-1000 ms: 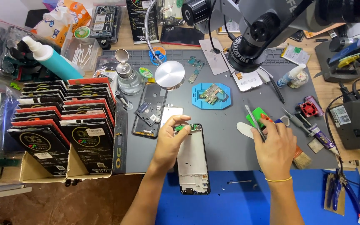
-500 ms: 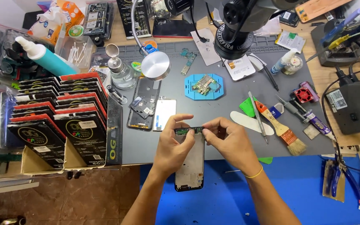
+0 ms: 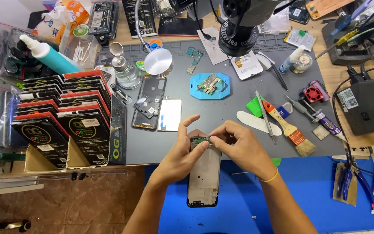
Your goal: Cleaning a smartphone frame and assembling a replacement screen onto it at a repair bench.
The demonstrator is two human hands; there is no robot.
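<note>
A cardboard box (image 3: 44, 162) holds upright black packets (image 3: 61, 112). The phone frame (image 3: 204, 177) lies at the desk's (image 3: 239, 99) near edge, long axis pointing away; left hand (image 3: 182, 156) and right hand (image 3: 241, 149) pinch its top end.

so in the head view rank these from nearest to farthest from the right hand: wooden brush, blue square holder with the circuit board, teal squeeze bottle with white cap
1. The wooden-handled brush, just to the outer side of the right hand on the grey mat.
2. The blue square holder with a circuit board, farther up the mat, beyond the hand.
3. The teal squeeze bottle with white cap, far across on the left, behind the black boxes.
</note>
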